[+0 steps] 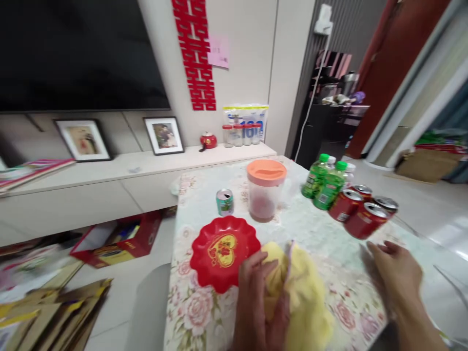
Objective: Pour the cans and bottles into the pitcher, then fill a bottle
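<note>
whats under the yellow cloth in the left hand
Flowered tablecloth shows around the yellow cloth, which the left hand grips; whatever lies directly beneath is covered and cannot be seen.

The left hand (256,292) is bare, its fingers slim with rounded tips; motion blur softens its outline, and any nail detail is too smeared to read. The right hand (398,268) is bare too, broad across the back, narrowing at the wrist. The right forearm (420,317), uncovered and smooth, widens toward the lower edge. Beside it, a dark grey patch (385,337) may be clothing; I cannot tell.
</note>
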Demonstrator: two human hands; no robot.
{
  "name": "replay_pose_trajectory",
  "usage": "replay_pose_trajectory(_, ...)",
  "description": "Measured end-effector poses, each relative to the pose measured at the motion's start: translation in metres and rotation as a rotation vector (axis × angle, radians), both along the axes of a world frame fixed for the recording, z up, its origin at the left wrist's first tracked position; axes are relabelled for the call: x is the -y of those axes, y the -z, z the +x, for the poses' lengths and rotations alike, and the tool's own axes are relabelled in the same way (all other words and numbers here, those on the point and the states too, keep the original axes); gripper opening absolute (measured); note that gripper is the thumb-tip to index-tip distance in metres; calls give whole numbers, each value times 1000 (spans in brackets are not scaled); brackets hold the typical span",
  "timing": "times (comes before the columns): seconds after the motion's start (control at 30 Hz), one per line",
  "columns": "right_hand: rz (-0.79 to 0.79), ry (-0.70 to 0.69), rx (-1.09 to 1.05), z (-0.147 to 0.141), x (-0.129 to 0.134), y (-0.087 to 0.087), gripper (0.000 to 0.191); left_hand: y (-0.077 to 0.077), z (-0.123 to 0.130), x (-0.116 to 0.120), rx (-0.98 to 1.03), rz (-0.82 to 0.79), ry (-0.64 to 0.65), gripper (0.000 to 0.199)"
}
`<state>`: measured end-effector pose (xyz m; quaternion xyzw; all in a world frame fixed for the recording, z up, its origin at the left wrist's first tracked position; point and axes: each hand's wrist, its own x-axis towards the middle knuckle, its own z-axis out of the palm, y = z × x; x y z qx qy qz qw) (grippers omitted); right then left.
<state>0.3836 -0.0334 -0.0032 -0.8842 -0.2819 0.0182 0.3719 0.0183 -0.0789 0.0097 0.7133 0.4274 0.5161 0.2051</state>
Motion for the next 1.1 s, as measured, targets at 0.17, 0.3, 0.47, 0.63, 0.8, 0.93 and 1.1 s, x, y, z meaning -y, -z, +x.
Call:
replay_pose_trajectory(0.17, 26, -68, -84, -16, 9, -5, 39, -27, -50, -67, 79, -46, -334, 39)
replay_pose_trajectory(0.3, 36, -169, -26, -47, -3, 0, 47, -32, -76, -141, 144, -226, -346, 68)
replay_pose_trajectory(0.47, -52, -312, 5, -63, -20, 11, 57, -32, -80, -209, 124, -316, -288, 105)
replay_pose_trajectory(0.63, -119, -376, 40, -59, -23, 15, 56, -21, -72, -238, 132, -419, -262, 111)
replay_pose_trajectory(0.8, -146, -399, 61, -57, -22, 15, 57, -24, -69, -233, 135, -401, -329, 92)
replay_pose_trajectory(0.93, -152, -404, 80, -59, -23, 15, 56, -38, -74, -197, 119, -322, -368, 81)
replay_pose_trajectory(1.1, -181, -399, 122, -60, -23, 15, 58, -40, -80, -142, 100, -273, -368, 72)
